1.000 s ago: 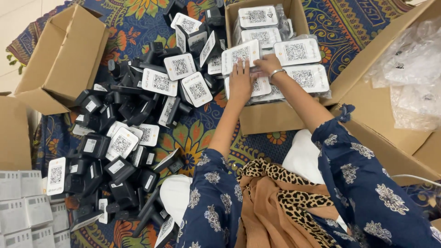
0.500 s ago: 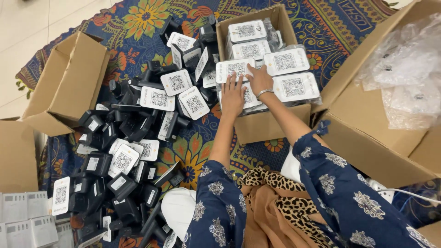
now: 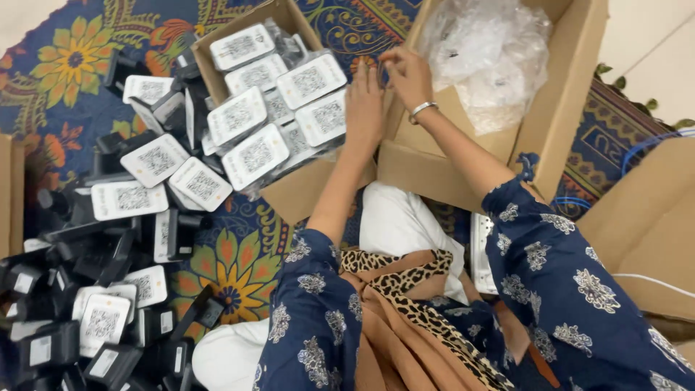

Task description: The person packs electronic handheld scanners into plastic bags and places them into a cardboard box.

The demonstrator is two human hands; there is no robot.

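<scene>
Bagged white-labelled devices [image 3: 253,153] lie stacked label-up in the open cardboard box [image 3: 304,190], left hand [image 3: 364,101] flat against their edge, right hand [image 3: 407,74] fingers pinched beside it, on what I cannot tell.

Home packing floor: patterned rug [image 3: 239,268], cardboard boxes [image 3: 463,174], heaped black devices [image 3: 79,304].

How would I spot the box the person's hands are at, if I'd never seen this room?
Start from the patterned floral rug strewn with small black devices. At its top middle stands an open cardboard box, with the left hand and right hand at its right edge. Unlike the neighbouring box of clear plastic bags, it is packed with white-labelled devices in rows.
</scene>
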